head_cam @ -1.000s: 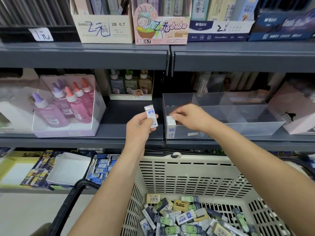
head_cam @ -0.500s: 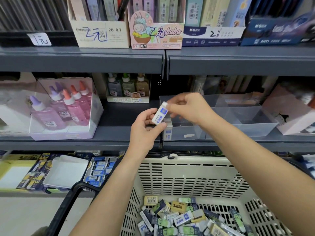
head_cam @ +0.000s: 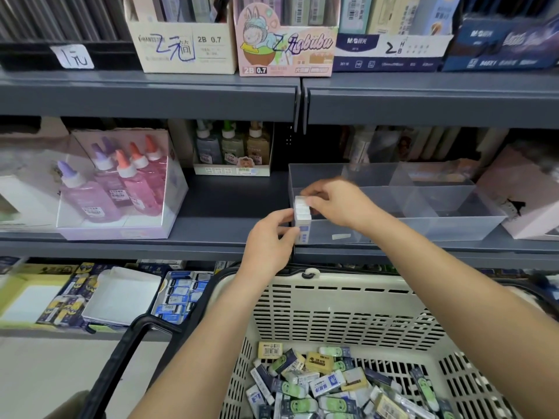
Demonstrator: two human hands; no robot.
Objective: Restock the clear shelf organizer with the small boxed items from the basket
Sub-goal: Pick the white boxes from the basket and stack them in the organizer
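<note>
1. My right hand (head_cam: 337,205) pinches a small box (head_cam: 302,203) at its fingertips, seating it upright against the row of boxes (head_cam: 303,217)
2. My left hand (head_cam: 267,240) curls round the clear organizer (head_cam: 423,228) at its front-left corner, steadying it
3. Placing step, I judge; next I let go and reach into the basket (head_cam: 332,297) for another

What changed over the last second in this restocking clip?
The small white box passed from the left hand to the right hand, which lowered it into the row at the front-left corner of the clear organizer. The left hand moved against that corner. The basket and glue bottles stayed put.
</note>
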